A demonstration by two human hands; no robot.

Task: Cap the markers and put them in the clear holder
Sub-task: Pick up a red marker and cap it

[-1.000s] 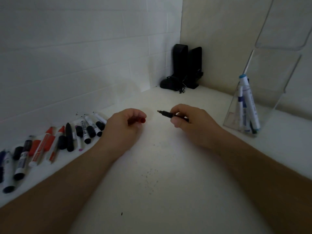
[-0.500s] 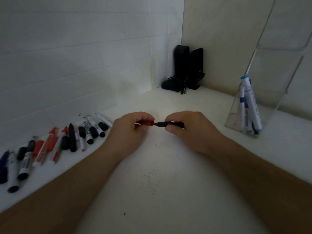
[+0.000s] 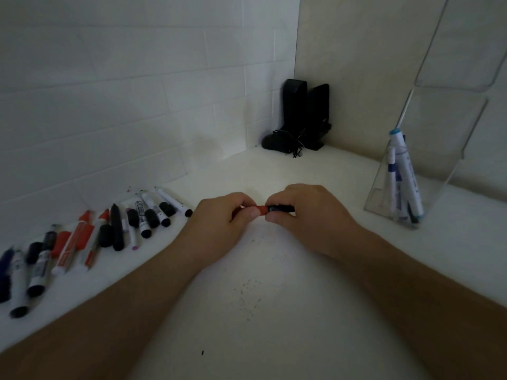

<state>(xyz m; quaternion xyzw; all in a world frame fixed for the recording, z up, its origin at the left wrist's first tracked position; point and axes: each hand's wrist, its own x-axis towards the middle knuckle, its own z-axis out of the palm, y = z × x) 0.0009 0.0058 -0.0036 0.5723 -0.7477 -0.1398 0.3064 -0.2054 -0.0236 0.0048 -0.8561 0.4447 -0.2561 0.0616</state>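
The left hand point(image 3: 219, 223) pinches a red cap point(image 3: 260, 210); the right hand point(image 3: 307, 215) grips the black marker point(image 3: 279, 209). Cap and marker meet end to end, their long axis running left to right just above the surface point(image 3: 260, 297). The clear holder point(image 3: 384, 198) stands to the right and slightly farther, nearer the right hand, with bare surface between. Loose markers point(image 3: 115, 229) lie at the left.

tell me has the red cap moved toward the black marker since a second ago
Yes. The red cap in the left hand has moved right, away from the marker row, and now meets the black marker in the right hand.
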